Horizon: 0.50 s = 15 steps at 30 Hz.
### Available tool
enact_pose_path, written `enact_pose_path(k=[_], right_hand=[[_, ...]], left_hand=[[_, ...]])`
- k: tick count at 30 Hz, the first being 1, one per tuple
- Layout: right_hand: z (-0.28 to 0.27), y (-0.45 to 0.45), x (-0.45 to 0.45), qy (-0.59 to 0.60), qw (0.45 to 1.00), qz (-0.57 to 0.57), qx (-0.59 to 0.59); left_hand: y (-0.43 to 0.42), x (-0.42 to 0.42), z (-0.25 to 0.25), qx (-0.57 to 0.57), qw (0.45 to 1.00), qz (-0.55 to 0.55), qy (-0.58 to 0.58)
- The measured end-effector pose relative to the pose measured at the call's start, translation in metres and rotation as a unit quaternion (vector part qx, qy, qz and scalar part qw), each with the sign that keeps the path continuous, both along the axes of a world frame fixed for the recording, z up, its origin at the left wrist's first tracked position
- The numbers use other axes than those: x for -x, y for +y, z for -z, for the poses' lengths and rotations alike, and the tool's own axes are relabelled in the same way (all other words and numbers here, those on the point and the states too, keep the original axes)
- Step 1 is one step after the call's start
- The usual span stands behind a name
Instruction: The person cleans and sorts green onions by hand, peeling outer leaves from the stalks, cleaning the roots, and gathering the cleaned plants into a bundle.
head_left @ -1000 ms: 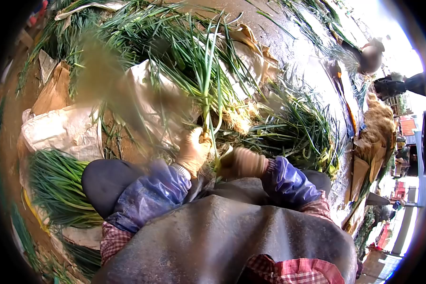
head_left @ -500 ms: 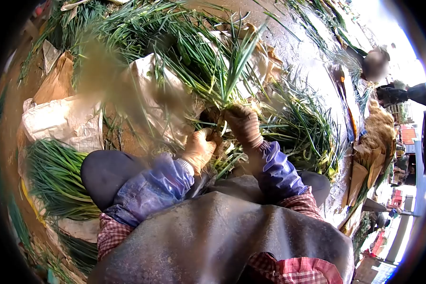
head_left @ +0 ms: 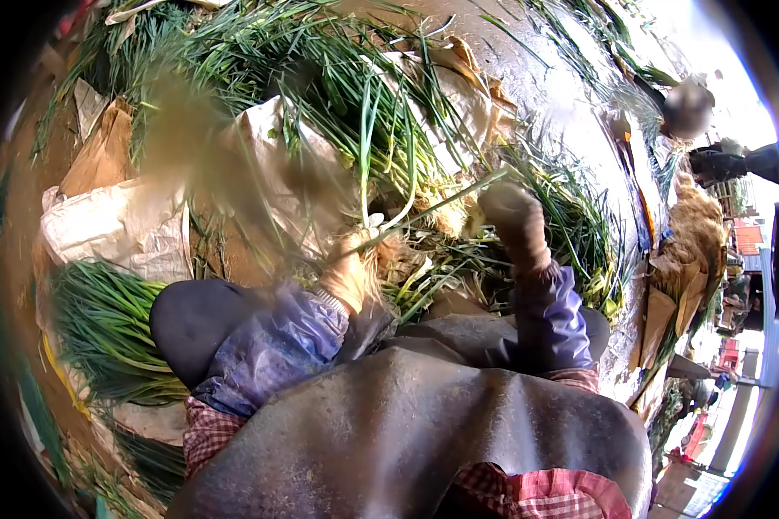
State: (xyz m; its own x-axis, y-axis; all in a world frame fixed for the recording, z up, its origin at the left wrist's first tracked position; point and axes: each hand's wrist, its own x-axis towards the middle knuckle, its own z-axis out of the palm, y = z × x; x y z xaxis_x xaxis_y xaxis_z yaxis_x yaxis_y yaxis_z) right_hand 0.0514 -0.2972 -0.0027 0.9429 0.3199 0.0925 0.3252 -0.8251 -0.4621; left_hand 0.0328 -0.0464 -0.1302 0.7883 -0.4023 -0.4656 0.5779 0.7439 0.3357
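Observation:
My left hand (head_left: 350,266), in a tan work glove, is closed around the lower ends of a few green onions (head_left: 366,143), whose leaves rise upward from it. A single long onion leaf (head_left: 441,206) stretches from there toward my right hand (head_left: 515,216). That hand, also gloved and somewhat blurred, is closed at the leaf's far end. Just beyond my hands lies a large heap of green onions (head_left: 337,95), its pale root ends facing me. Trimmed leaves and scraps (head_left: 415,268) litter the ground between my hands.
A neat bundle of green onions (head_left: 104,333) lies beside my left knee. White and brown sacking (head_left: 117,225) is spread at the left. More onion greens (head_left: 571,233) lie at the right on wet ground. A dark apron (head_left: 407,432) covers my lap. Another person (head_left: 688,108) is at the upper right.
My right hand has moved right, away from my left hand, drawing a leaf out with it. The onions that stood upright at my right hand now rise from my left hand.

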Motion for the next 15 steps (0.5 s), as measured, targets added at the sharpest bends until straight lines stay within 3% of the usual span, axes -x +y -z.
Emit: enact_pose_path(k=[1,2,3,5,7,8,9,12,13,14,15], right_hand=[[0.023,-0.022,0.0,0.056,0.972,0.034,0.228],[0.046,-0.043,0.001,0.112,0.885,0.012,0.452],[0.062,-0.053,0.005,0.269,0.85,0.082,0.445],[0.072,-0.056,0.009,0.345,0.863,0.014,0.37],[0.077,-0.046,0.003,0.282,0.93,-0.018,0.236],[0.106,-0.056,-0.007,0.232,0.951,-0.032,0.2],[0.135,-0.068,-0.02,0.18,0.969,-0.043,0.164],[0.125,-0.049,-0.065,0.176,0.969,0.068,0.157],[0.118,-0.04,-0.081,0.179,0.968,0.106,0.139],[0.172,-0.065,-0.111,0.117,0.98,0.071,0.143],[0.19,-0.071,-0.126,0.115,0.981,0.1,0.122]], left_hand=[[0.0,0.002,-0.023,0.009,1.0,-0.001,-0.011],[0.001,0.003,-0.037,0.015,0.999,0.026,0.021],[0.001,0.003,-0.044,0.019,0.997,0.053,0.053],[0.004,0.002,-0.032,0.134,0.977,0.163,0.039],[-0.001,0.007,-0.043,0.077,0.977,0.192,0.054],[-0.004,0.012,-0.042,0.051,0.98,0.188,0.046],[-0.006,0.012,-0.033,0.099,0.97,0.216,0.055],[-0.009,0.013,-0.049,0.031,0.956,0.288,0.045],[-0.005,0.014,-0.033,0.168,0.932,0.321,-0.02],[-0.007,0.017,-0.043,0.11,0.945,0.304,-0.059],[-0.008,0.02,-0.051,0.052,0.952,0.286,-0.098]])
